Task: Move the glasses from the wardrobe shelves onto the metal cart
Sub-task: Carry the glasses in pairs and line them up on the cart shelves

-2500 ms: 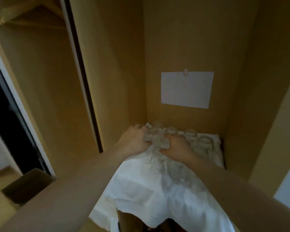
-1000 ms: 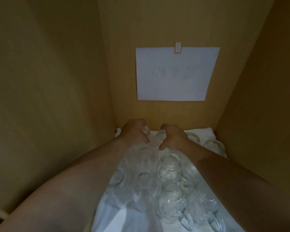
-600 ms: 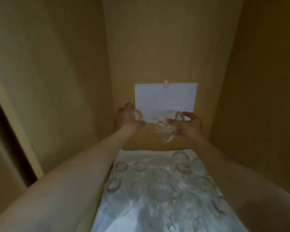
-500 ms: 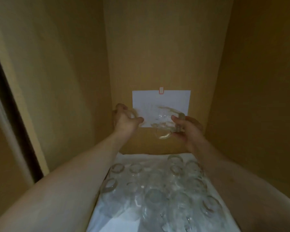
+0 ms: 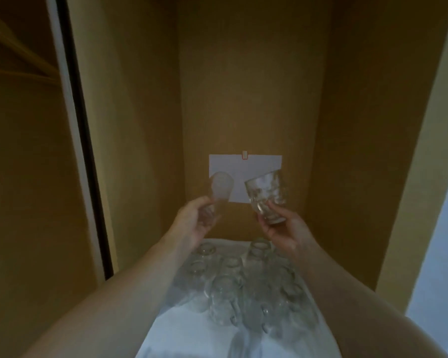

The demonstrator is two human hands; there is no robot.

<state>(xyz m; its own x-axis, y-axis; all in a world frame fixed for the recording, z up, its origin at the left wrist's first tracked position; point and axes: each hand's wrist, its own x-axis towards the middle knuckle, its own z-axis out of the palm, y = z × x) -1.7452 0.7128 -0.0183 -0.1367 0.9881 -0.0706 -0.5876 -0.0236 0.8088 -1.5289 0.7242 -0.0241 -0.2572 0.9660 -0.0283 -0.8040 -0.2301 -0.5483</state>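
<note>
**Two glasses coming off the shelf**

Both hands are now lifting higher and drawing apart compared with half a second ago, each carrying its own glass clear of the cluster below. The left hand (image 5: 195, 223) is gripping a smooth glass (image 5: 216, 195) near its base; the right hand (image 5: 285, 232) is curling its fingers round a patterned glass (image 5: 267, 196), tilted leftward. That probably means the carry to the cart, which is out of view, is beginning. On the white cloth (image 5: 189, 329) covering the shelf, many remaining glasses (image 5: 233, 285) are standing closely packed, so the job looks barely started.
</note>
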